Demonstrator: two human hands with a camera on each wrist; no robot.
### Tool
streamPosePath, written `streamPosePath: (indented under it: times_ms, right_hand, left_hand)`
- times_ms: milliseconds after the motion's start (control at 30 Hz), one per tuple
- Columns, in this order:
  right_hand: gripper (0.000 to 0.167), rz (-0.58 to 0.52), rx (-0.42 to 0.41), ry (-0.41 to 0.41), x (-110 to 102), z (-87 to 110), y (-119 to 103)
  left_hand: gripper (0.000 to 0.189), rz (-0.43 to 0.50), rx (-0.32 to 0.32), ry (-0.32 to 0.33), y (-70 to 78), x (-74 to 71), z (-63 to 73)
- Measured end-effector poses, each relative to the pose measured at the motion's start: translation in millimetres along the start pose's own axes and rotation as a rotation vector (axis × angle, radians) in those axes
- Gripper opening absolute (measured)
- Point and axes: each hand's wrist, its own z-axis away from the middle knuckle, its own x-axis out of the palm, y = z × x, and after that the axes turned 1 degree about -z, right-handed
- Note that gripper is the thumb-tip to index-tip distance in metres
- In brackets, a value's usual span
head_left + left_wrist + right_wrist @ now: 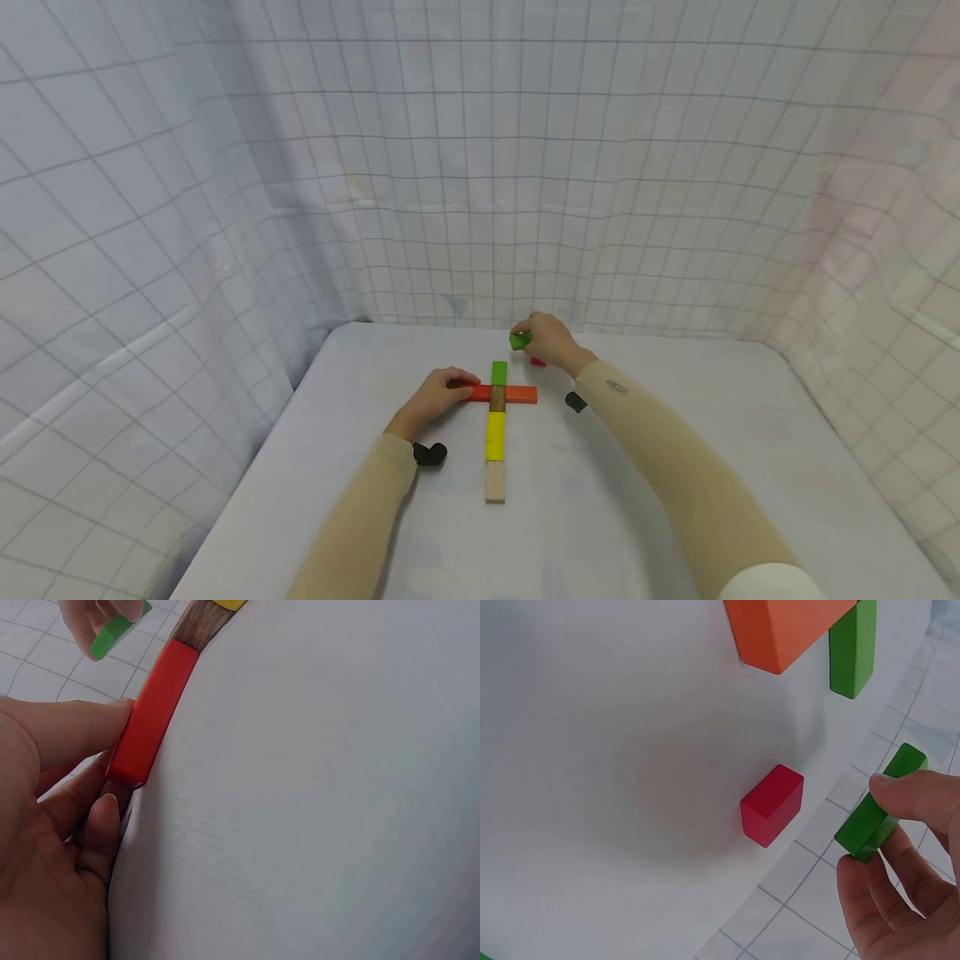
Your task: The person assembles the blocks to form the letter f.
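Blocks form a cross on the white table. My left hand point(437, 393) pinches the outer end of the red block point(154, 716), its left arm. A dark brown wooden block point(497, 399) is the centre, with an orange block point(521, 395) to the right. Above the brown one lies a green block point(499, 372); below it run a yellow block point(495, 436) and a pale wooden block point(495, 482). My right hand point(551, 337) holds a second green block point(877, 814) between thumb and fingers, raised beyond the cross. Near that hand sits a small crimson block point(772, 806).
White cloth with a dark grid point(480, 208) hangs behind the table's point(637, 483) far edge and along both sides. At the lower left corner of the right wrist view, a sliver of something green point(484, 956) shows.
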Motion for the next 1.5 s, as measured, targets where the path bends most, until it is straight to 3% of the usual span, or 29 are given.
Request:
streamPosePath:
  times_ms: [300, 767, 1067, 1500]
  right_hand:
    - [0.042, -0.019, 0.015, 0.026, 7.5, -14.8, -3.9]
    - [0.043, 0.024, 0.058, -0.017, 21.7, -12.2, -8.5]
    - [0.041, 0.126, 0.039, -0.052, 35.2, -16.7, -1.2]
    - [0.041, 0.133, 0.001, -0.096, 39.6, -14.2, 3.6]
  left_hand:
    - [0.021, 0.004, -0.016, 0.007, 3.8, -2.6, 1.3]
    - [0.020, 0.004, -0.032, -0.009, 4.8, -5.4, 1.4]
    - [0.020, 0.013, -0.031, -0.015, 4.4, -3.6, 1.5]
    - [0.020, 0.012, -0.033, -0.008, 3.7, -0.7, 3.9]
